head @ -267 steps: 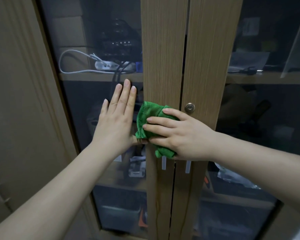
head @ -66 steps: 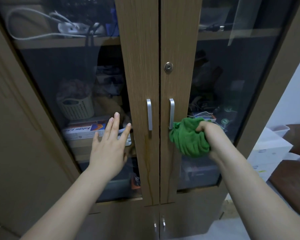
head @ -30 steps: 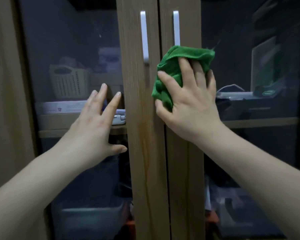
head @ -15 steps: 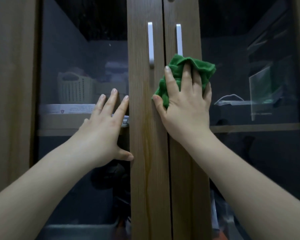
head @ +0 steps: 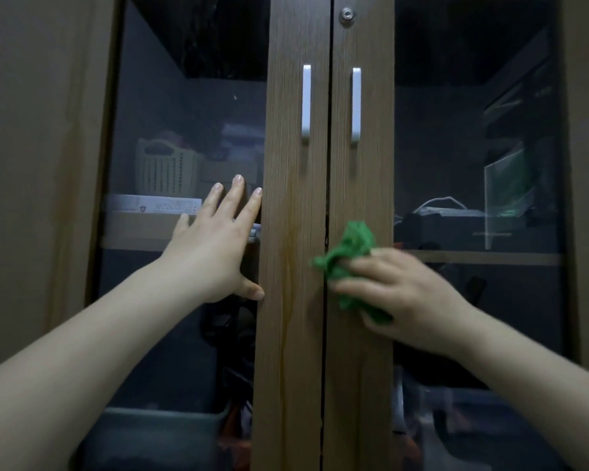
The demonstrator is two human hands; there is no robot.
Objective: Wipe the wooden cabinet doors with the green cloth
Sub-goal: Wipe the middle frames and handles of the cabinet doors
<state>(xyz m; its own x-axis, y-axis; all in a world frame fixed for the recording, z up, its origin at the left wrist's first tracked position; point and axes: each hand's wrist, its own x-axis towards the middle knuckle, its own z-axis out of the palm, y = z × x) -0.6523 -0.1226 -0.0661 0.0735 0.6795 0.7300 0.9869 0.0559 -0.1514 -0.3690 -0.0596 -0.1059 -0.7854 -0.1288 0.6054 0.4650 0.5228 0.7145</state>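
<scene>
Two tall cabinet doors with glass panes meet at the centre, the left door's wooden stile (head: 293, 232) beside the right door's wooden stile (head: 363, 185). My right hand (head: 402, 294) grips the bunched green cloth (head: 349, 260) and presses it on the right stile, well below the handles. The hand and cloth are blurred by motion. My left hand (head: 215, 246) lies flat with fingers spread on the left door's glass, thumb at the stile's edge.
Two white handles (head: 306, 103) (head: 355, 105) hang on the stiles, with a round lock (head: 347, 14) above. Behind the glass sit a slatted basket (head: 165, 168), boxes on shelves and a dark bin (head: 157, 433). A brown streak (head: 286, 300) runs down the left stile.
My right hand has slid the cloth down the right stile, from just under the handle to well below it, and the cloth is more crumpled. The left hand stays on the glass.
</scene>
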